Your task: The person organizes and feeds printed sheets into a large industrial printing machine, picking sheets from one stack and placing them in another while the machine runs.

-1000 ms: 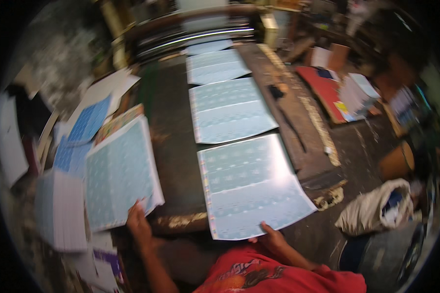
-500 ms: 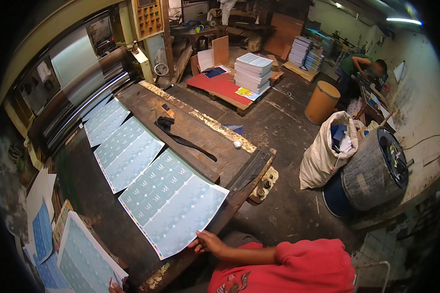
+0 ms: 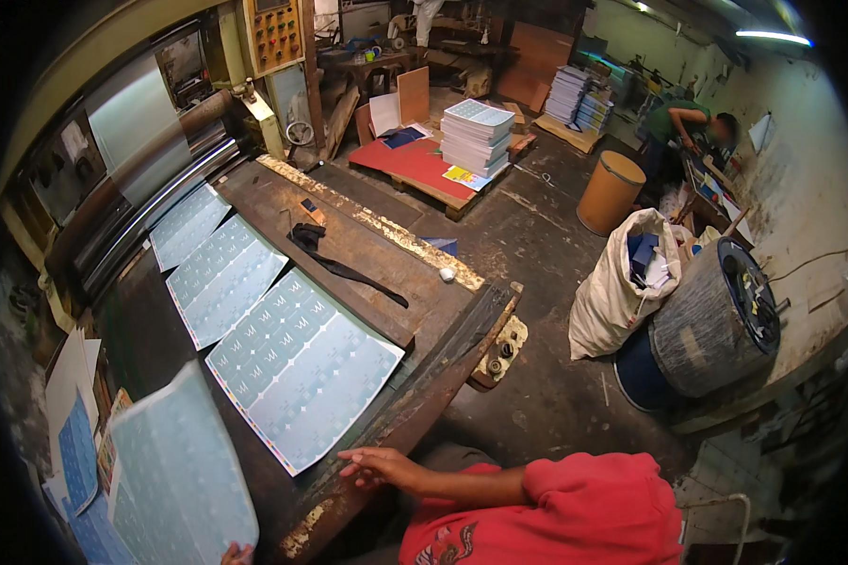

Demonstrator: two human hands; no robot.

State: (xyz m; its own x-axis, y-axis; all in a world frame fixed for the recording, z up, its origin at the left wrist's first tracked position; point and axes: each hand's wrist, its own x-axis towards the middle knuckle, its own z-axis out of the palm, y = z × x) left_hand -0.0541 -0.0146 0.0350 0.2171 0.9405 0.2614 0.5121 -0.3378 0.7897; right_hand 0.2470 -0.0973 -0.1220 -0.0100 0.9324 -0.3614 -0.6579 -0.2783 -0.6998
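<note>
At the lower left edge, only the fingertips of my left hand point(image 3: 236, 554) show, closed on the corner of a pale blue-green printed sheet point(image 3: 181, 461). That sheet is raised and slightly blurred over other printed sheets at the left. My right hand point(image 3: 382, 467) hovers by the table's near edge, fingers stretched out, holding nothing. Just beyond it lies another patterned sheet point(image 3: 306, 372), its lower corner close to my fingertips but apart from them. More such sheets point(image 3: 224, 281) overlap behind it in a line back to the machine's rollers point(image 3: 174, 179).
A black strip of cloth point(image 3: 349, 268) lies on the worn table point(image 3: 400, 268). Paper stacks point(image 3: 476, 141) stand on a red-topped pallet point(image 3: 396, 168). At the right are a brown drum point(image 3: 611, 193), a white sack point(image 3: 622, 292) and a wrapped barrel point(image 3: 707, 325). A co-worker point(image 3: 678, 122) bends at the far right.
My right hand has come off the sheet's corner and its fingers have straightened. At the left, my left hand now holds a sheet lifted up. The view has shifted slightly.
</note>
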